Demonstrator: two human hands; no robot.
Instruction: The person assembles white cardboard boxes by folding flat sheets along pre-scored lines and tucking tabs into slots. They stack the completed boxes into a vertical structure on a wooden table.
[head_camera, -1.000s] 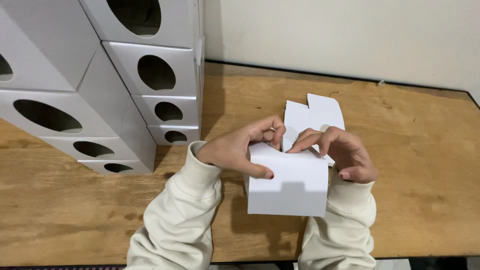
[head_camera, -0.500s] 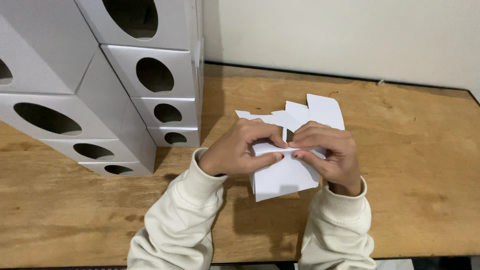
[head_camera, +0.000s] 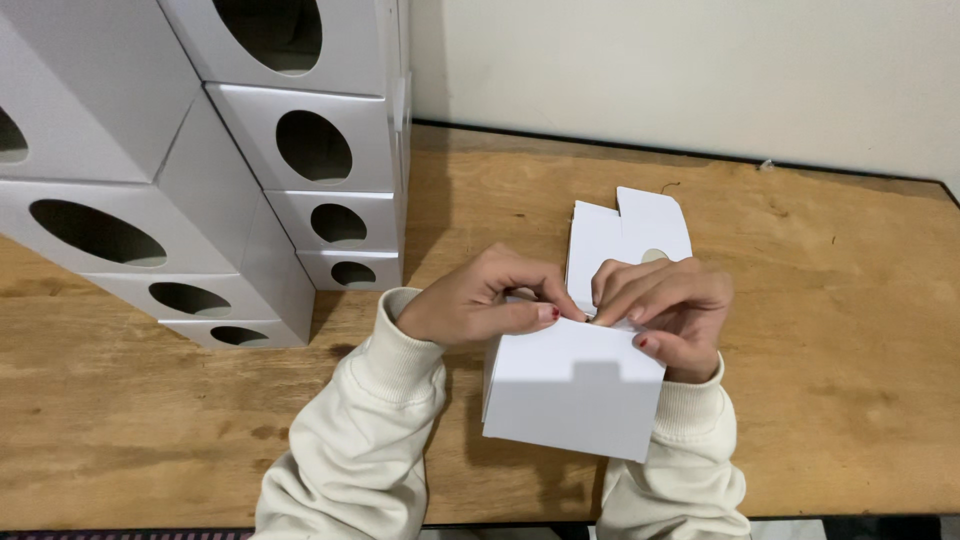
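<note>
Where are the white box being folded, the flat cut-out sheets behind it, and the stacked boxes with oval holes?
white box (head_camera: 570, 395), head view, front panel.
flat sheets (head_camera: 650, 222), head view, top flap.
stacked boxes (head_camera: 250, 150), head view, white front face.

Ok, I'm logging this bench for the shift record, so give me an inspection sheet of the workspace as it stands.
Surface: wooden table, scuffed, against a pale wall.
Job's things: white carton being folded, held at its top edge; flat white blanks lying behind it.
Clutter: stacks of assembled white boxes with oval cut-outs, at the left.
Grippers: left hand and right hand, both pinching the carton's top flap; cream sleeves.
Cables: nothing seen.
Surroundings: plain wall; no other people.
</note>
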